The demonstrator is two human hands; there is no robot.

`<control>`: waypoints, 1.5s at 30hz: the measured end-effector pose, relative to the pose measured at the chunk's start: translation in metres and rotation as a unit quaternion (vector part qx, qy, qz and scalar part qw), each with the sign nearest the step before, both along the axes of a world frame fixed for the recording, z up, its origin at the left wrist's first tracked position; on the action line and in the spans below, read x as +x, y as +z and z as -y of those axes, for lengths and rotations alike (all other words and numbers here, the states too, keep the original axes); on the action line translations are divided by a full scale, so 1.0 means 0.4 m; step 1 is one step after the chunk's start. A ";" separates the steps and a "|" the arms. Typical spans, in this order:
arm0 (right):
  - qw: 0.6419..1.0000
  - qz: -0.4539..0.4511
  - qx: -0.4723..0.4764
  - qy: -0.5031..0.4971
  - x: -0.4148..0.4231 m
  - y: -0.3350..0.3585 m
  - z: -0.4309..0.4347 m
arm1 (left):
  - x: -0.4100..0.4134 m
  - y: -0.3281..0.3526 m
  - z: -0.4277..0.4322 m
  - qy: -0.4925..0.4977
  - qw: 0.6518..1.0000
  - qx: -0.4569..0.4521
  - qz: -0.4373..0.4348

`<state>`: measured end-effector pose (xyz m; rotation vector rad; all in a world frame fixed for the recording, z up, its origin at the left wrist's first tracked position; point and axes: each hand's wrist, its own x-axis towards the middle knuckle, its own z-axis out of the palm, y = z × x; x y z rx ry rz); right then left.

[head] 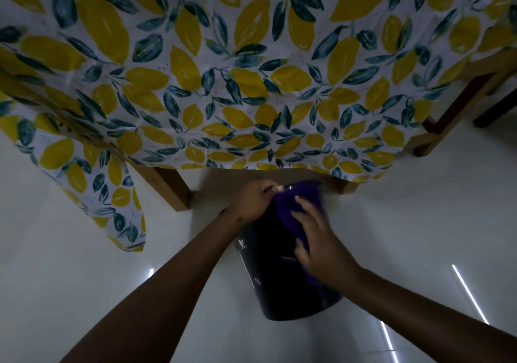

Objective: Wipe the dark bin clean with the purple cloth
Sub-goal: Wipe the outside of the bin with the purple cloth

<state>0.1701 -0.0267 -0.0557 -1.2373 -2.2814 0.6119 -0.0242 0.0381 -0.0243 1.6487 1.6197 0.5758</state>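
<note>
Low in the centre of the frame, the dark bin [282,284] lies tilted over the pale floor [84,278], its far end just below the lemon-print tablecloth [223,82]. The left hand [251,201] is clenched around what seems to be the bin's rim. The right hand [316,239] presses the purple cloth [293,203] flat against the bin's side, fingers spread.

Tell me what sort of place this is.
Probably a home dining area: a wooden table draped with a lemon-print tablecloth, glossy pale floor tiles, and what looks like a chair leg at right.
</note>
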 end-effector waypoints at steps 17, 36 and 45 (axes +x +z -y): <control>0.979 0.168 0.101 0.059 0.015 -0.081 -0.008 | -0.013 0.001 0.020 -0.001 1.000 0.012 0.019; 0.983 0.135 0.120 0.040 0.027 -0.160 0.087 | -0.024 -0.013 0.026 0.007 0.998 0.056 -0.015; 0.999 0.010 0.015 -0.030 -0.001 -0.132 -0.015 | -0.033 -0.023 0.026 0.072 0.994 0.018 0.086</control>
